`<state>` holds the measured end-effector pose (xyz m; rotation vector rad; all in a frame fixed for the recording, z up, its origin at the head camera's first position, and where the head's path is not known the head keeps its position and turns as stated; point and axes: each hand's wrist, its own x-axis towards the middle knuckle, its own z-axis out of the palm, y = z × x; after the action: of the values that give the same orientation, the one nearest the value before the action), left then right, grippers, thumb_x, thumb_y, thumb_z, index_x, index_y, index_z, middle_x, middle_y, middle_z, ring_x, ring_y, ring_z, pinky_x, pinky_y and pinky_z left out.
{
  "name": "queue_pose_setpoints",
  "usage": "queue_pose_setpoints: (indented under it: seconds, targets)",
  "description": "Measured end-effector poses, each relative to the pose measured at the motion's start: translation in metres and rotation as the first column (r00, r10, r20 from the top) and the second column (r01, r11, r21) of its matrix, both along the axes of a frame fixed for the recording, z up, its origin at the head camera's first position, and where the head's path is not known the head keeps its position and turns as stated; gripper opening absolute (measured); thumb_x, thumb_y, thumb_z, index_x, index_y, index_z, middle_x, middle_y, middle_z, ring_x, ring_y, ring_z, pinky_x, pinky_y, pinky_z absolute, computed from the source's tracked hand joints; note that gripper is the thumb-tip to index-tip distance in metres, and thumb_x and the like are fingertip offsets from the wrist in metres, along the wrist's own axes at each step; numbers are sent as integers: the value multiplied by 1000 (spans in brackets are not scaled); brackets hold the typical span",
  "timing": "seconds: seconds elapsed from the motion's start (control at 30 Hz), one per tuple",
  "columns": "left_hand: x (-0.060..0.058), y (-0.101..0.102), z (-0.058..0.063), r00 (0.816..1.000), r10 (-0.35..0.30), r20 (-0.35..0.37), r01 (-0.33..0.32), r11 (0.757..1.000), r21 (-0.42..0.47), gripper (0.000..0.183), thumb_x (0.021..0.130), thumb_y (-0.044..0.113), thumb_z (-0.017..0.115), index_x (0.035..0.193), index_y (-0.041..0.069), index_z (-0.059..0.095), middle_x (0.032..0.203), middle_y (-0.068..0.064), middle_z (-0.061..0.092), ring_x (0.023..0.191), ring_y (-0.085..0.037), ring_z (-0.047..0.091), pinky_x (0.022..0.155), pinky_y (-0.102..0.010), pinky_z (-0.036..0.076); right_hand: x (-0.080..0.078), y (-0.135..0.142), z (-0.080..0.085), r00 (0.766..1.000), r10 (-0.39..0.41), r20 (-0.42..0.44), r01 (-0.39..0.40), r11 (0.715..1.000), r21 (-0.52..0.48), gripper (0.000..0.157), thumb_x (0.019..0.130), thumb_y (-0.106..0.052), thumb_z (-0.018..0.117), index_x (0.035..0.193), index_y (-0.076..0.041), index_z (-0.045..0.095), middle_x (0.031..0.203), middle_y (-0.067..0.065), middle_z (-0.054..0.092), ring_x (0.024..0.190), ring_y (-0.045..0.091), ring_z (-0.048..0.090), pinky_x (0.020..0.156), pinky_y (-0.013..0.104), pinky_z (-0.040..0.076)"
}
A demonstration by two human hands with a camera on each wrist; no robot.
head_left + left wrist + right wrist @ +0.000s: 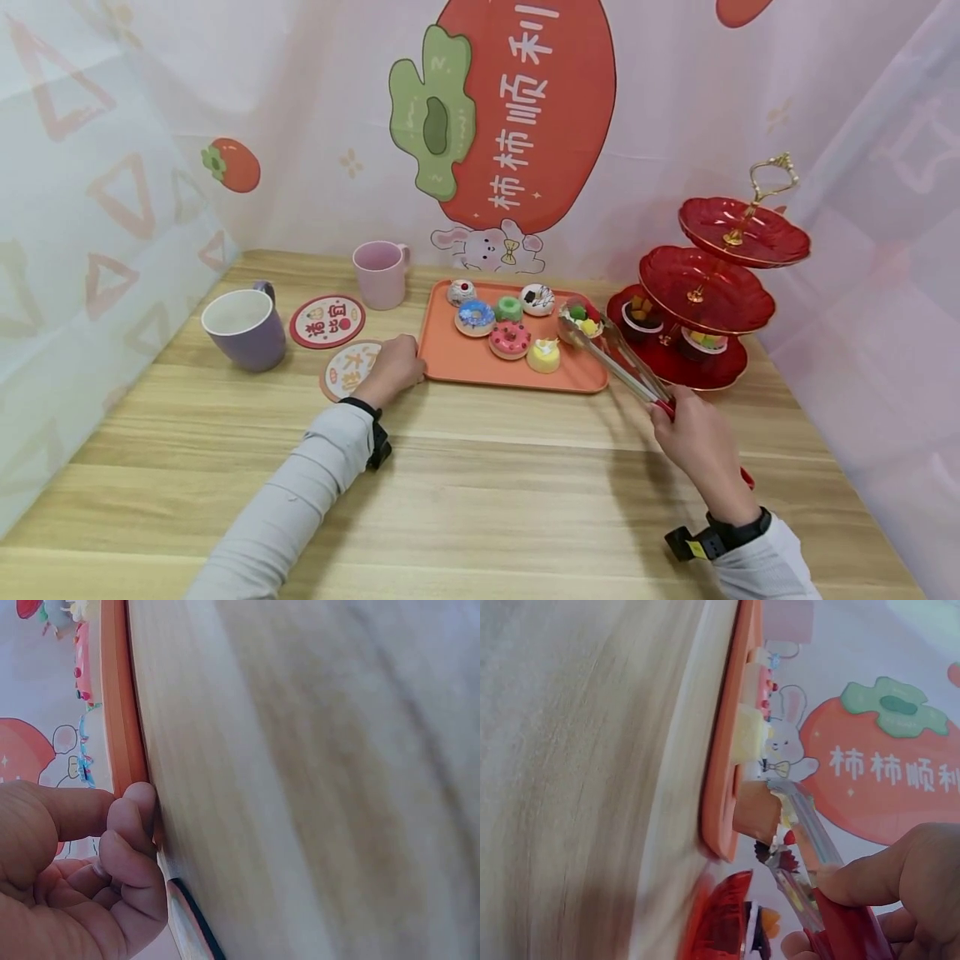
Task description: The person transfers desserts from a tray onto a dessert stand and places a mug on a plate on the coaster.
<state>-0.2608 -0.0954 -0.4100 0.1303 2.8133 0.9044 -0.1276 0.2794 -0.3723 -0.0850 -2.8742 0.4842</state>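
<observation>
My left hand (pixel 395 367) pinches the near left corner of an orange tray (pixel 480 367) between thumb and curled fingers, as the left wrist view shows up close. My right hand (pixel 701 435) grips metal tongs (pixel 622 368) with red handles. The tongs' two arms reach either side of a fruit-topped tart (pixel 581 319) at the tray's right end. In the right wrist view the tart (pixel 755 811) sits tilted at the tray's edge. Also on the tray are a blue donut (pixel 475 317), a pink donut (pixel 510 339), a yellow cake (pixel 543 355) and several other sweets.
At the right stands a three-tier red stand (pixel 708 292) with two cupcakes on its lowest tier. A purple mug (pixel 251 333), a pink mug (pixel 380 275) and two round coasters (pixel 327 322) are at the left. A printed cloth (pixel 315 125) hangs behind the table.
</observation>
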Motion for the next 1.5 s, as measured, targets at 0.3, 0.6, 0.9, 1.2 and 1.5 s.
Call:
queue_pose_setpoints:
  seconds: [0.3, 0.6, 0.9, 1.2, 1.5]
  targets:
    - [1, 0, -2, 1000, 5, 0, -5, 1000, 9, 19, 86, 3, 52, 67, 4, 57, 59, -8, 55, 49, -19, 47, 47, -28, 34, 22, 7, 7, 999, -12, 38, 13, 1000, -17, 32, 87, -19, 64, 104, 6, 55, 61, 4, 45, 51, 19, 41, 45, 32, 29]
    - [-1, 1, -2, 1000, 8, 3, -8, 1000, 14, 16, 85, 2, 51, 70, 4, 56, 61, -8, 55, 51, -19, 47, 48, -28, 35, 38, 21, 17, 996, -36, 77, 39, 999, -31, 36, 89, -20, 62, 107, 11, 52, 61, 5, 45, 50, 19, 41, 44, 32, 31]
    - [-1, 1, -2, 1000, 4, 5, -4, 1000, 12, 19, 85, 3, 51, 67, 4, 55, 59, -8, 54, 48, -18, 45, 47, -27, 34, 53, 38, 20, 996, -83, 35, 83, 997, -2, 37, 90, -24, 59, 103, 10, 54, 58, 2, 42, 47, 18, 39, 43, 32, 28]
    - [0, -1, 0, 1000, 6, 7, -6, 1000, 18, 17, 86, 4, 52, 69, 4, 54, 60, -8, 56, 50, -21, 47, 49, -29, 34, 60, 50, 18, 990, -123, 65, 123, 992, 3, 40, 90, -27, 59, 106, 10, 54, 58, 2, 41, 49, 19, 39, 43, 33, 27]
    - [1, 0, 1, 1000, 2, 10, -2, 1000, 9, 17, 85, 4, 52, 68, 4, 55, 59, -7, 57, 50, -21, 47, 50, -28, 33, 63, 61, 11, 989, -147, 33, 146, 989, 23, 36, 89, -25, 60, 100, 9, 56, 56, 2, 42, 48, 20, 39, 43, 34, 28]
